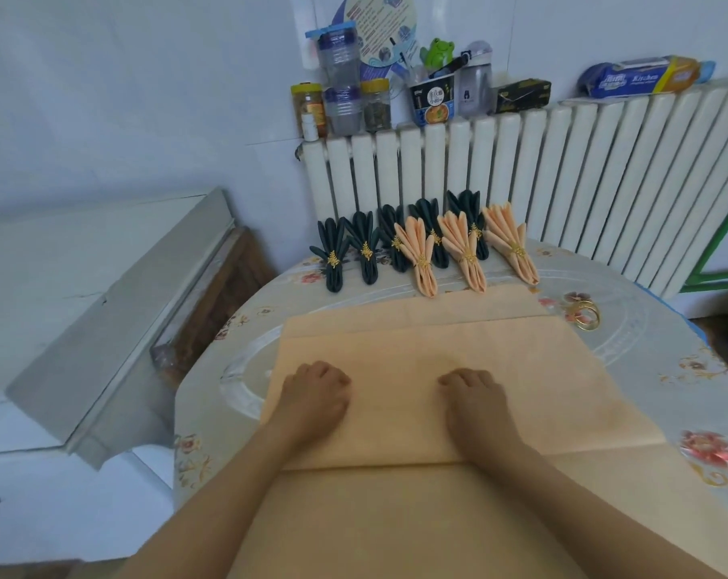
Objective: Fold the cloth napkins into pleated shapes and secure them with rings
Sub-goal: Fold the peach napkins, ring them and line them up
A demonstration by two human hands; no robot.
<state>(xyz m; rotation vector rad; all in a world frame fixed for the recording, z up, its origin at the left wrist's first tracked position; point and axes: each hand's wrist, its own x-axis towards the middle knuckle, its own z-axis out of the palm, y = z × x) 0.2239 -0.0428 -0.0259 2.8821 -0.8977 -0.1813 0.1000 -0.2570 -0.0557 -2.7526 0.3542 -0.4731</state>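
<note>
- Writing: blue and yellow roll package [642, 79] lying on the radiator [521, 160], printed "Kitchen"; smaller print unreadable. Instant-noodle cup [432, 103] with a round label in Chinese characters, too small to read.
- Containers on the radiator top: orange-lidded jar [308, 106] with brownish contents; small white bottle [310, 128] just in front of it; two clear ribbed plastic jars stacked [340, 83], contents unclear; yellow-lidded jar [376, 105] with dark contents; noodle cup holding pens and a green frog figure [437, 50]; grey lidded bottle [475, 83]; dark box [523, 95].
- Finished pieces, far edge of the desk [237, 394]: five dark green pleated napkins [333, 254], each in a gold ring, standing against the radiator; three peach pleated napkins [420, 254], also ringed, leaning in front of them.
- Loose gold rings [585, 316]: on the desk to the right, just beyond the cloth's far right corner.
- Peach cloth napkin [437, 340]: spread flat over the middle of the desk, its near part folded back into a wide band; a second peach layer hangs toward the viewer.
- Left hand [316, 394]: palm down on the folded band, fingers curled under, pressing the cloth.
- Right hand [475, 397]: same pose, apart from the left, knuckles up, fingers bent onto the cloth.
</note>
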